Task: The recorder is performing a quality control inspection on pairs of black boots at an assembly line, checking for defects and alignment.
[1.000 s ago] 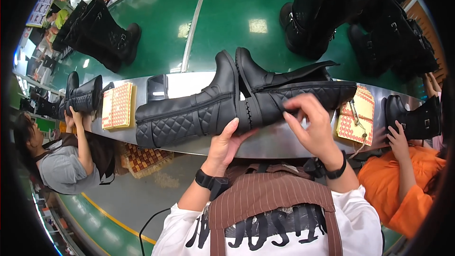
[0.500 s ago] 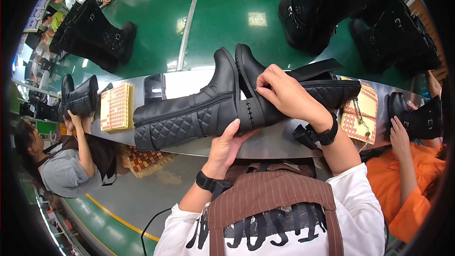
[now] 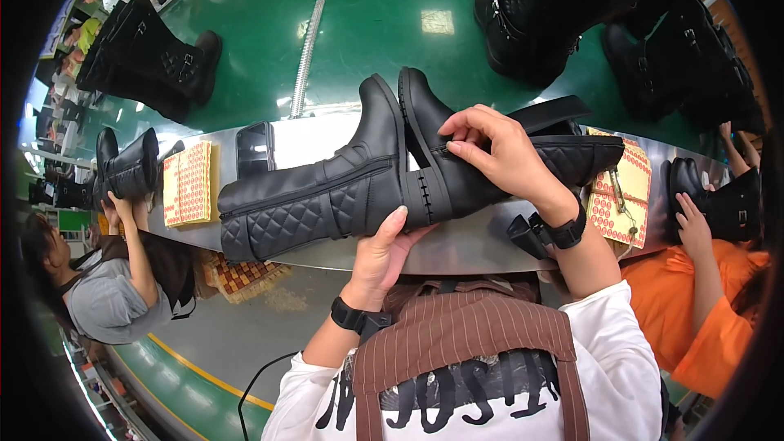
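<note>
Two tall black boots lie on their sides on the metal bench, soles together and toes pointing away from me. The left boot [image 3: 318, 200] shows quilted panels and a closed side zipper. On the right boot [image 3: 423, 102], the shaft stretches right and its upper part gapes open. My left hand [image 3: 384, 249] grips around the heels from the near side, thumb up and fingers partly hidden underneath. At the right boot's ankle, my right hand [image 3: 494, 147] pinches thumb and forefinger on what looks like a small zipper pull [image 3: 447, 147].
Red-and-yellow printed card stacks [image 3: 186, 184] [image 3: 616, 196] lie on both sides of the metal bench [image 3: 457, 253]. A black tray [image 3: 255, 149] sits behind the left boot. Dark boots [image 3: 535, 24] stand beyond. Co-workers handle boots at left [image 3: 131, 167] and right [image 3: 727, 204].
My right hand has shifted slightly right along the right boot's ankle, still pinching. My left hand keeps its hold. The whole view has drifted a little.
</note>
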